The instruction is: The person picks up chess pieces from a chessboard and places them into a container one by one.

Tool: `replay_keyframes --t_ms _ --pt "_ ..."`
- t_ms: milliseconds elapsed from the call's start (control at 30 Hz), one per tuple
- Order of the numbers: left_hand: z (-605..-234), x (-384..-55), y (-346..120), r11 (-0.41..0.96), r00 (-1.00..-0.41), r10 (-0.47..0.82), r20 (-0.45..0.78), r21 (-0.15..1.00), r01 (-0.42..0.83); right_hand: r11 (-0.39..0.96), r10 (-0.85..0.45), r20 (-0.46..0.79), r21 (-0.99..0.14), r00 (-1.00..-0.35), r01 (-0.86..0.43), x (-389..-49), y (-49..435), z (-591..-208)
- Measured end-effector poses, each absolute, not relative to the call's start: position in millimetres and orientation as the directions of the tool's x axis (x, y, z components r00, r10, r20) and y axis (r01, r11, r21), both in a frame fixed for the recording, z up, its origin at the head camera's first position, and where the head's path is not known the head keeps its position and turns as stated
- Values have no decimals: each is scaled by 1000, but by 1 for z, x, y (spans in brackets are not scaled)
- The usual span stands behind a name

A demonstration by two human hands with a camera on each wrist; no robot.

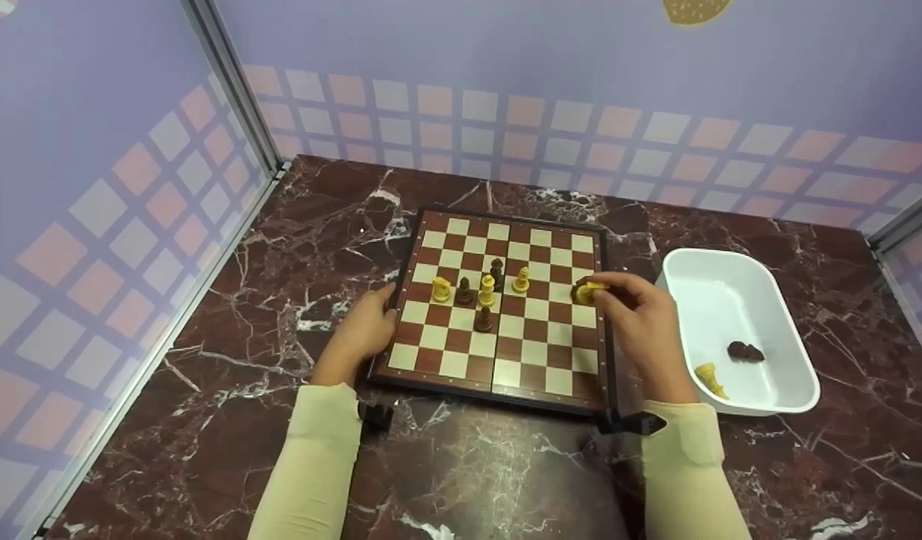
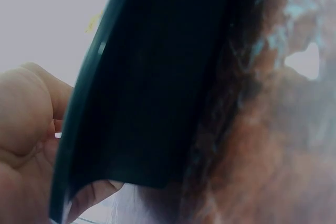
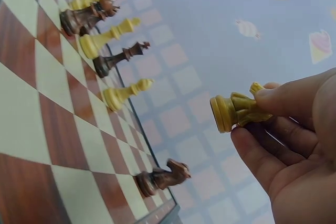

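Note:
My right hand [image 1: 644, 322] pinches a yellow chess knight [image 3: 239, 109] between thumb and fingers, over the right side of the chessboard [image 1: 547, 380]. A dark knight [image 3: 163, 178] stands on the board just by it, partly covered in the head view. My left hand [image 1: 367, 326] grips the board's left edge, with the dark side of the board [image 2: 142, 87] filling much of the left wrist view. Near the middle stand a yellow knight [image 1: 441, 289], a yellow bishop [image 1: 521, 280], another yellow piece [image 1: 488, 291] and several dark pieces, such as one [image 1: 485, 321] nearest me.
A white plastic tub [image 1: 794, 330] stands to the right of the board. Dark pieces [image 1: 744, 351] and a yellow piece [image 1: 710, 380] lie inside it. The marbled tabletop [image 1: 228, 450] meets patterned walls [image 1: 543, 60] at the back and sides.

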State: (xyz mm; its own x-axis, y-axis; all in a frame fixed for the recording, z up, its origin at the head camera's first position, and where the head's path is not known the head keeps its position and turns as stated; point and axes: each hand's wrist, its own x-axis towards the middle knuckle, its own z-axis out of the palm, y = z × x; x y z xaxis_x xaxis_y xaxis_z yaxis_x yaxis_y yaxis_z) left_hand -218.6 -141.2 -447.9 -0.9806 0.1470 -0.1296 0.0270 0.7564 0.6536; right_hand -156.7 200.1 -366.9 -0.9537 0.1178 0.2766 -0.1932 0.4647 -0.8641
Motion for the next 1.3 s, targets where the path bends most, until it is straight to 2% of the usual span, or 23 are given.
replay_keyframes --t_ms 167,367,533,900,1067,1300 --pt "-449 -219 -141 754 -981 154 -121 656 37 489 147 278 -855 -949 -175 -156 209 -365" --pt "-449 -219 -141 750 -980 155 -128 661 32 380 205 227 -915 -952 -136 -158 221 -366" --pt "-449 -219 -141 746 -978 144 -148 666 10 344 273 230 -930 -934 -129 -158 230 -364" --pt "-448 -217 -142 759 -975 148 -165 651 5 185 398 279 -957 -874 -222 -163 262 -373" --pt "-448 -218 -141 761 -978 138 -157 649 3 94 456 256 -966 -852 -240 -167 280 -381" --pt "-447 -218 -140 761 -976 143 -161 648 5 60 523 229 -971 -821 -233 -164 295 -380"
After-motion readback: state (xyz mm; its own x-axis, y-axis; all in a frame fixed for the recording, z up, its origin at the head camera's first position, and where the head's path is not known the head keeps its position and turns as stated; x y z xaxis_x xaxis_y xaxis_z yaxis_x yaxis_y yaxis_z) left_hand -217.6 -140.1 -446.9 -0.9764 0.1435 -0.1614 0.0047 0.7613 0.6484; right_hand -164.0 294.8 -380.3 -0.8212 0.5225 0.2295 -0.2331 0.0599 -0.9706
